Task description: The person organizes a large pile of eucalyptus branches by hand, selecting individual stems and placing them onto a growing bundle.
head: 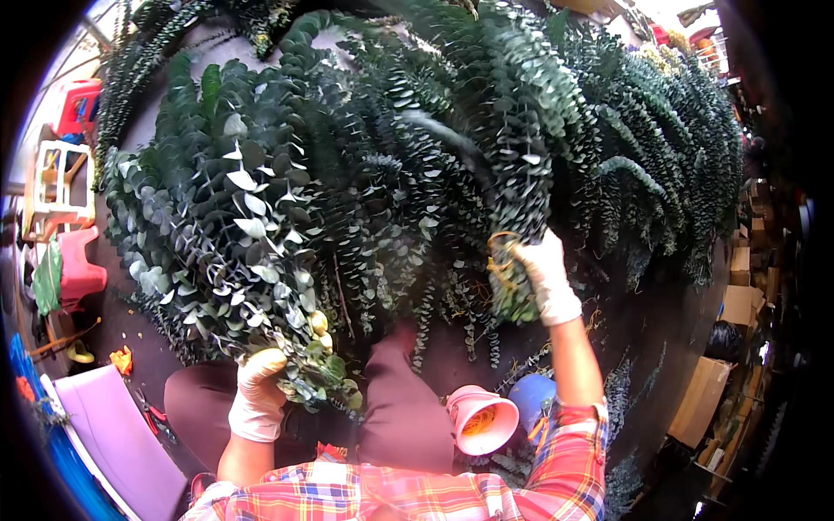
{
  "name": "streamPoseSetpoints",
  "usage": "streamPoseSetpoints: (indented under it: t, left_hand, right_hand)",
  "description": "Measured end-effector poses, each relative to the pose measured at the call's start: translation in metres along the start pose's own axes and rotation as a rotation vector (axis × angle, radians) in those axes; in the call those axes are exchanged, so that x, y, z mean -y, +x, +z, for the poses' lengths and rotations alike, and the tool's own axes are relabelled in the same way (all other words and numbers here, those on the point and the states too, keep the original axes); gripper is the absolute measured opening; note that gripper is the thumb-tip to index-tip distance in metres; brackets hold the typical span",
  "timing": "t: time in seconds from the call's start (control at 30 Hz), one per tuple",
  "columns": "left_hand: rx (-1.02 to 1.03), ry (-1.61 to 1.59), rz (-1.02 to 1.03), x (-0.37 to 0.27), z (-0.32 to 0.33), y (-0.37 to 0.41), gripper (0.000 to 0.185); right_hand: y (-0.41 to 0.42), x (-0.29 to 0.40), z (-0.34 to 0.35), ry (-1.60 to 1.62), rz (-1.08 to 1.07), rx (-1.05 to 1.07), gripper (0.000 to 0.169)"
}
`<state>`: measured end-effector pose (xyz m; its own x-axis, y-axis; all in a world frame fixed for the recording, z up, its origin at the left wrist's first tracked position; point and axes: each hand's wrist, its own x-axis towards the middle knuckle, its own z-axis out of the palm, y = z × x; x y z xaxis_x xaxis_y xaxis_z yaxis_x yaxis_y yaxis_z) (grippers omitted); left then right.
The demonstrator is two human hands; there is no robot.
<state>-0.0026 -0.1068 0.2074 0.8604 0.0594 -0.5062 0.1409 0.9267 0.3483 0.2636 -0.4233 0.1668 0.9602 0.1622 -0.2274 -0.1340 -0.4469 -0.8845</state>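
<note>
My left hand, in a white glove, is closed around the lower stems of a large bunch of round-leaved eucalyptus that fans upward and away from me. Farther right, my gloved right hand grips the base of a narrower eucalyptus bunch. Yellow bands loop around that bunch's stem end. Between the two bunches, a mass of leafy eucalyptus hangs down, its stems mostly hidden. Some of the foliage near the right bunch is blurred.
A pink bucket holding yellow bands sits beside my leg, with a blue round object behind it. Red-handled shears lie at left near a purple panel. More eucalyptus hangs at right; cardboard boxes line that side.
</note>
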Motion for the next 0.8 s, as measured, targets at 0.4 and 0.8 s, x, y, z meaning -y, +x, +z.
streamPoseSetpoints:
  t: [0.4, 0.8]
  left_hand:
    - [0.001, 0.162, 0.390, -0.029, -0.064, -0.083, 0.050]
    - [-0.110, -0.081, 0.156, 0.011, -0.072, -0.087, 0.040]
  right_hand:
    - [-0.105, -0.017, 0.172, -0.084, 0.027, 0.750, 0.046]
    - [-0.099, 0.015, 0.131, -0.073, 0.242, 0.701, 0.028]
